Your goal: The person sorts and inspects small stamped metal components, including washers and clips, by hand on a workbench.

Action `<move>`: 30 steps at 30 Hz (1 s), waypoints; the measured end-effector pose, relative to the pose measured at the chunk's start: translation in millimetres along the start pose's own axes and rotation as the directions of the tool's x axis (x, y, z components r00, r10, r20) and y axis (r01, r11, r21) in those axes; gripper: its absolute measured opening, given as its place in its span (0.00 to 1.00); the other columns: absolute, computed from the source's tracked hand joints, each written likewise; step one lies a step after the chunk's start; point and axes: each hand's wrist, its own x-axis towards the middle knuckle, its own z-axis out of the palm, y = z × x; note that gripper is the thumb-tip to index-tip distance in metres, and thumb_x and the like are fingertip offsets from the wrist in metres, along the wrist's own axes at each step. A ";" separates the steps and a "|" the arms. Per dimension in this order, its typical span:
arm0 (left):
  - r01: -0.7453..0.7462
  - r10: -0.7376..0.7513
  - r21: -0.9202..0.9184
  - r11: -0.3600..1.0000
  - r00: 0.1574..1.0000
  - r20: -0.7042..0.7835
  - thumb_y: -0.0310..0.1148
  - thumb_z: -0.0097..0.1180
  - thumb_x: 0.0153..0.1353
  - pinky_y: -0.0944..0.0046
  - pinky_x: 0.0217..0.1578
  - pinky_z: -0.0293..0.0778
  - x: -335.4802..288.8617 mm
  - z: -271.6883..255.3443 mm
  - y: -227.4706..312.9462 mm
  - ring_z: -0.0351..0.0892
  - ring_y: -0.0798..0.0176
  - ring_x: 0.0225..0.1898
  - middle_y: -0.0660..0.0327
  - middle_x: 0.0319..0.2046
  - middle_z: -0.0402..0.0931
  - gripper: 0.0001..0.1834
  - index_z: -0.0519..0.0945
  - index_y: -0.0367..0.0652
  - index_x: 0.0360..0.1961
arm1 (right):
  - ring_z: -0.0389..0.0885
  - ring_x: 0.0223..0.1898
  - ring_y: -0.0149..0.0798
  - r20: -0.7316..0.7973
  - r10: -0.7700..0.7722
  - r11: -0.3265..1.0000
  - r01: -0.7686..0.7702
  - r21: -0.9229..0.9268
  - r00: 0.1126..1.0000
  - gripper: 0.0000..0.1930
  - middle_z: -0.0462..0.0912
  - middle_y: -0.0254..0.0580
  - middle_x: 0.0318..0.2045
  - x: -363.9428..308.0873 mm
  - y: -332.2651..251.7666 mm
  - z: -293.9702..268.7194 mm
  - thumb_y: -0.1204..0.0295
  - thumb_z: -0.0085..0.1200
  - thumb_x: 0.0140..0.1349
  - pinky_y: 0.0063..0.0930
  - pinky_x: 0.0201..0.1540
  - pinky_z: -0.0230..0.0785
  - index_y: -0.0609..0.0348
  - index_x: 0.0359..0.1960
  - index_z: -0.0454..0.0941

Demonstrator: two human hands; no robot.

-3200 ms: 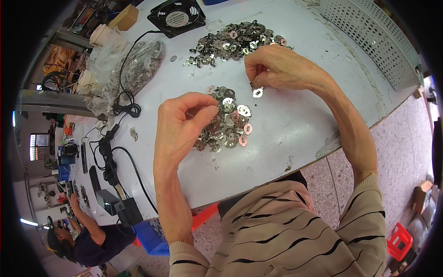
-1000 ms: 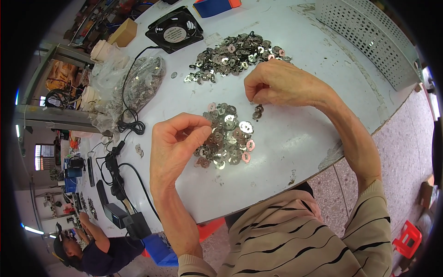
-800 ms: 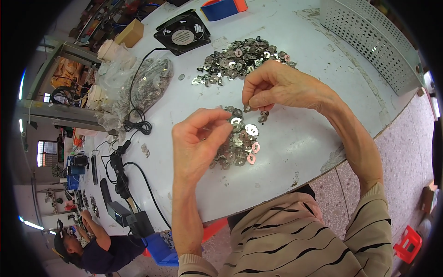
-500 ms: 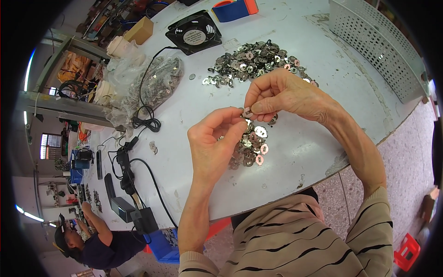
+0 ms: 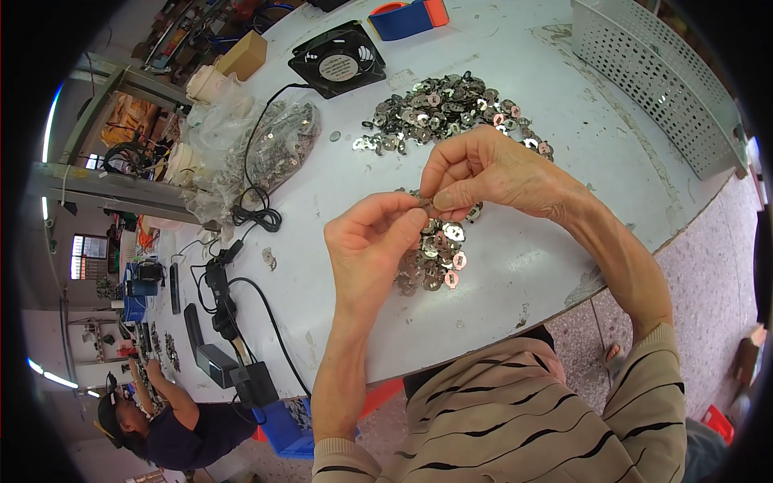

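Fingertips of my left hand (image 5: 362, 241) and my right hand (image 5: 499, 175) meet over the table, pinching a small flat metal piece (image 5: 427, 206) between them. Most of that piece is covered by the fingers. Directly beneath lies a small heap of shiny round metal pieces with slots and tabs (image 5: 435, 259), partly hidden by my left hand. Beyond my right hand spreads a larger pile of similar metal pieces (image 5: 439, 109).
A black fan (image 5: 338, 63) and a blue-orange object (image 5: 409, 20) stand at the back. Clear bags of metal parts (image 5: 278, 149) and black cables (image 5: 256, 216) lie left. A perforated grey basket (image 5: 660, 88) is at right. Another person (image 5: 173, 423) works at lower left.
My hands have shifted slightly left and down, fingertips closer around the metal piece. A foot and a dark shape have appeared at lower right, partly covering the red object there.
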 end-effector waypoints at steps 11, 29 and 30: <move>0.178 -0.170 -0.188 0.966 0.984 0.058 0.25 0.57 0.55 0.74 0.25 0.71 5.9 -6.6 1.3 0.74 0.72 0.22 0.57 0.26 0.79 0.09 0.79 0.31 0.36 | 0.81 0.32 0.28 0.037 -0.085 0.996 0.084 0.042 0.996 0.12 0.83 0.44 0.30 -1.1 0.3 1.6 0.83 0.58 0.48 0.18 0.36 0.72 0.67 0.37 0.76; 0.049 -0.058 -0.183 0.982 0.997 -0.049 0.23 0.57 0.53 0.73 0.29 0.73 10.9 -12.6 -1.7 0.77 0.69 0.26 0.56 0.29 0.80 0.06 0.79 0.31 0.32 | 0.77 0.27 0.24 -0.025 -0.222 0.930 0.204 -0.305 0.975 0.07 0.81 0.36 0.24 3.7 -0.2 -7.7 0.77 0.57 0.50 0.17 0.30 0.68 0.66 0.32 0.77; 0.043 -0.056 -0.188 0.981 0.996 -0.067 0.22 0.55 0.54 0.71 0.31 0.76 12.0 -14.2 -1.0 0.78 0.67 0.27 0.52 0.32 0.79 0.05 0.78 0.30 0.31 | 0.77 0.27 0.25 -0.037 -0.223 0.921 0.198 -0.334 0.974 0.08 0.79 0.36 0.22 2.4 1.8 -13.8 0.77 0.57 0.47 0.20 0.28 0.67 0.65 0.31 0.77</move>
